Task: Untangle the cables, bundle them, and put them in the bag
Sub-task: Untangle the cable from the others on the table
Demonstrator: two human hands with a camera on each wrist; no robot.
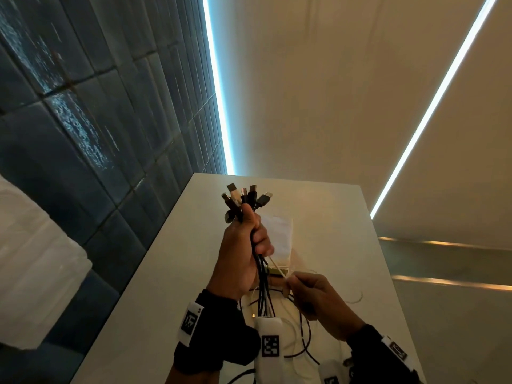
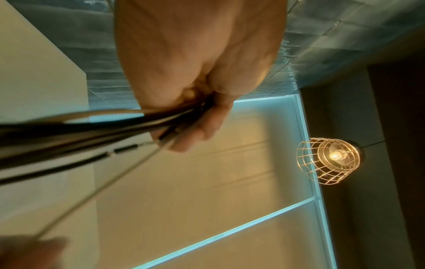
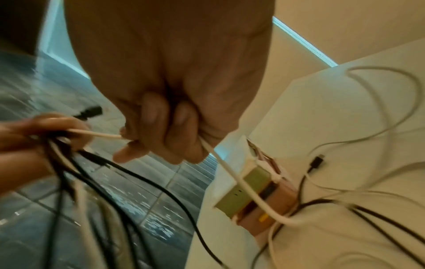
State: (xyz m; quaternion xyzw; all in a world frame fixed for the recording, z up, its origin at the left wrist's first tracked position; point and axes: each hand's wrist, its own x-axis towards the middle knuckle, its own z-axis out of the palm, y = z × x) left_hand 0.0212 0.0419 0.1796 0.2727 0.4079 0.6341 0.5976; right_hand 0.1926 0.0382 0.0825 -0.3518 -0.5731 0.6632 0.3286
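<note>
White table | black-and-white cables bunched, plugs up | left hand gripping

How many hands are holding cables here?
2: the left hand grips the cable bundle upright; the right hand, lower right, pinches one white cable.

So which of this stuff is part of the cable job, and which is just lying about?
In the job:
- bundle of cables, gripped in the left hand
- white cable, pinched by the right hand
- white bag

Lying about:
- green and pink box
- cage lamp
- table
</note>
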